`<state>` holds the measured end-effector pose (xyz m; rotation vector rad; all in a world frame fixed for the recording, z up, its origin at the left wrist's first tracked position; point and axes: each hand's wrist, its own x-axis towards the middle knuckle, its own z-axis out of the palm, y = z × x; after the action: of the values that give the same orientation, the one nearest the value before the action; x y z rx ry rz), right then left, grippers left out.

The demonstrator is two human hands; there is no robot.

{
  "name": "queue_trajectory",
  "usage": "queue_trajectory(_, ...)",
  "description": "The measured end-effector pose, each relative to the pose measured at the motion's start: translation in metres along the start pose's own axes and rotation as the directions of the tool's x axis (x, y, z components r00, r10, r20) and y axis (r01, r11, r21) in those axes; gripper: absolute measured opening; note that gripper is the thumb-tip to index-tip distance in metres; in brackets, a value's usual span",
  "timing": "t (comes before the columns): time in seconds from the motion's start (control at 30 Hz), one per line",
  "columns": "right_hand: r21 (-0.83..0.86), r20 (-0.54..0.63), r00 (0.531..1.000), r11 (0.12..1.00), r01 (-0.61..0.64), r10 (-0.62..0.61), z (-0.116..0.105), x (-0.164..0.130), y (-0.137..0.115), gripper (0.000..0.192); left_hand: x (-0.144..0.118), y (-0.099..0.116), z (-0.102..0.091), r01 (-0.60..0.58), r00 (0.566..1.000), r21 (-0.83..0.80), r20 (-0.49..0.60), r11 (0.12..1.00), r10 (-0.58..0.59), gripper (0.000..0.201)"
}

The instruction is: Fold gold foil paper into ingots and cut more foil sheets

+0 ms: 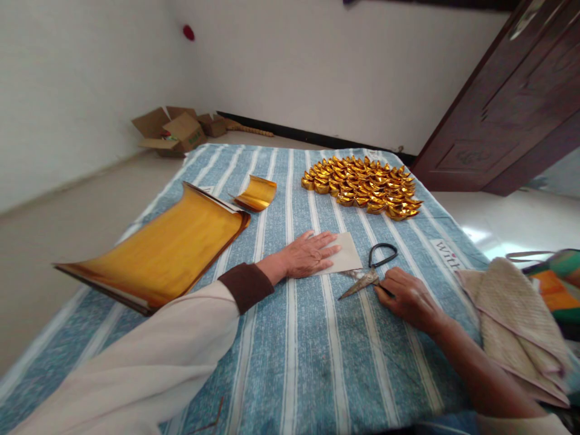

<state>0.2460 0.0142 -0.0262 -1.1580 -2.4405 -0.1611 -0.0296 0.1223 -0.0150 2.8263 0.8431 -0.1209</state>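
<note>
My left hand (312, 254) lies flat with its fingers stretched over a pale sheet of paper (347, 254), pressing it to the table. A hand's width to the right, my right hand (406, 296) is closed round one handle loop of a pair of scissors (368, 279). Their dark metal blades point left toward the bottom edge of the paper, and the other black loop stands free above my fingers. Whether the blades touch the paper I cannot tell.
A stack of gold foil sheets (167, 248) curls at the left, with a smaller curled gold piece (257, 193) beyond it. Folded gold paper ingots (362, 187) crowd the far right. A beige cloth (512, 320) hangs at the right edge of the striped tablecloth (290, 362).
</note>
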Motion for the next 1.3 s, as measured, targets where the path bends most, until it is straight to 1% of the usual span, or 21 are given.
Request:
queue_trajectory(0.13, 0.001, 0.011, 1.0, 1.0, 0.001, -0.001, 0.002, 0.006, -0.002, 0.029, 0.0, 0.0, -0.001, 0.005, 1.0, -0.015, 0.007, 1.0, -0.005, 0.052)
queue_trajectory(0.33, -0.016, -0.02, 1.0, 1.0, 0.023, -0.023, 0.009, 0.015, -0.006, 0.029, 0.001, -0.001, -0.001, 0.002, 1.0, -0.03, 0.016, 1.0, -0.002, 0.052)
queue_trajectory(0.5, -0.012, -0.023, 0.999, 0.999, 0.031, -0.031, 0.008, 0.01, -0.009, 0.03, 0.002, 0.0, -0.002, 0.018, 0.999, -0.042, 0.034, 0.999, -0.017, 0.052)
queue_trajectory(0.63, 0.014, -0.017, 1.0, 1.0, 0.011, -0.011, 0.006, 0.004, -0.01, 0.029, 0.003, 0.0, -0.001, 0.007, 0.999, -0.048, 0.032, 0.999, -0.006, 0.052)
queue_trajectory(0.73, 0.025, -0.014, 1.0, 1.0, 0.013, -0.012, 0.006, 0.007, -0.01, 0.03, 0.003, 0.0, 0.0, 0.014, 0.999, -0.05, 0.037, 0.999, -0.012, 0.052)
queue_trajectory(0.93, 0.018, -0.034, 0.999, 0.999, 0.027, -0.026, 0.015, 0.019, -0.013, 0.029, 0.003, 0.001, -0.004, 0.024, 0.997, -0.057, 0.069, 0.998, -0.02, 0.053)
queue_trajectory(1.1, 0.033, -0.013, 0.999, 0.999, 0.035, -0.035, 0.015, 0.013, -0.015, 0.028, 0.002, 0.003, -0.007, 0.026, 0.996, -0.067, 0.088, 0.997, -0.02, 0.054)
queue_trajectory(1.2, 0.037, -0.017, 0.999, 0.999, 0.031, -0.03, 0.014, 0.008, -0.015, 0.029, 0.002, 0.003, -0.006, 0.026, 0.996, -0.075, 0.086, 0.997, -0.019, 0.054)
queue_trajectory(1.3, 0.031, -0.022, 0.999, 0.999, 0.024, -0.023, 0.016, 0.01, -0.016, 0.03, 0.003, 0.003, -0.005, 0.026, 0.997, -0.078, 0.077, 0.997, -0.02, 0.054)
